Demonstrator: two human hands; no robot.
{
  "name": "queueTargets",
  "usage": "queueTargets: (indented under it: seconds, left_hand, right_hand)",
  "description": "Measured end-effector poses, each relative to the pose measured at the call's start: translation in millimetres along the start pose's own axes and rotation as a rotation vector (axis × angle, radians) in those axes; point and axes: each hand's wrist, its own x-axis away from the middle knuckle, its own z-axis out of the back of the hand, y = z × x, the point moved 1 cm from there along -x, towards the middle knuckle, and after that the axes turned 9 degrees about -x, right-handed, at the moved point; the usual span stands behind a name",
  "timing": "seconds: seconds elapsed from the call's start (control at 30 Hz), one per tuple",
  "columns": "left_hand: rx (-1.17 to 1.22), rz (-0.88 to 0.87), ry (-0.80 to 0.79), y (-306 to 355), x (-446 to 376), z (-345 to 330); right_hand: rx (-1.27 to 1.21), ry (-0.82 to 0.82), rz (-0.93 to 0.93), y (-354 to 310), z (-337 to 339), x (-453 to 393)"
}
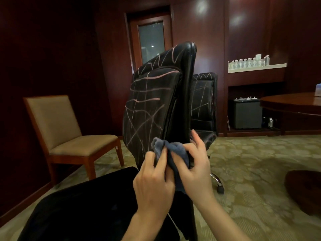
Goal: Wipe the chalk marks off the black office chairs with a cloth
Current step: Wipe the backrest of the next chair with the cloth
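A dark wood-panelled room with patterned carpet (251, 164) holds two black office chairs; the near chair (149, 105), mid-frame, is crossed with chalk lines, the far chair (205, 100) behind it too. Low centre, the left hand (154, 181) and right hand (194, 164) both pinch a bunched blue cloth (173, 152) against the backrest's lower edge. Best to fold a flat pad, then press in long overlapping strokes.

second chair (204, 101): mostly hidden | shelf bottles (248, 63): too small
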Motion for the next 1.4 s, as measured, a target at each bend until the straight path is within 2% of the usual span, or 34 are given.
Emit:
queueTargets:
  seconds: [0.27,0.37,0.47,0.57,0.73,0.97,1.07,1.17,1.27,1.4]
  left_hand:
    - [0.046,-0.066,0.08,25.9,-41.2,17.6]
    - [0.056,-0.048,0.134,29.6,-45.7,29.6]
    - [0.037,0.009,0.17,33.0,-56.4,39.5]
    - [0.049,0.021,0.168,32.9,-47.3,41.7]
    - [0.033,0.128,0.134,10.1,8.5,30.8]
    - [0.103,0.312,-0.033,-3.3,92.6,14.4]
    - [0.144,0.335,-0.063,-0.9,110.6,10.9]
    - [0.179,0.301,-0.018,2.6,107.6,13.9]
    - [0.234,0.236,0.086,15.7,73.5,21.0]
    - [0.262,0.324,0.147,32.0,31.0,23.0]
  right_hand:
    - [-0.191,0.123,-0.022,-28.0,-3.0,1.3]
    - [-0.108,0.125,0.097,-57.0,2.2,-16.3]
    - [0.046,0.118,0.135,-76.7,7.3,-49.7]
    - [0.095,0.025,0.164,-78.9,9.3,-58.2]
    - [0.146,-0.18,0.278,-57.1,0.2,-5.9]
    - [0.078,-0.22,0.186,-18.8,-7.1,76.4]
    - [0.014,-0.226,0.124,-9.8,-0.6,98.1]
    - [0.033,-0.225,0.113,-12.6,5.7,93.5]
    - [0.05,-0.156,0.118,-28.7,8.8,64.3]
    - [0.046,-0.111,0.032,-44.2,5.8,19.1]
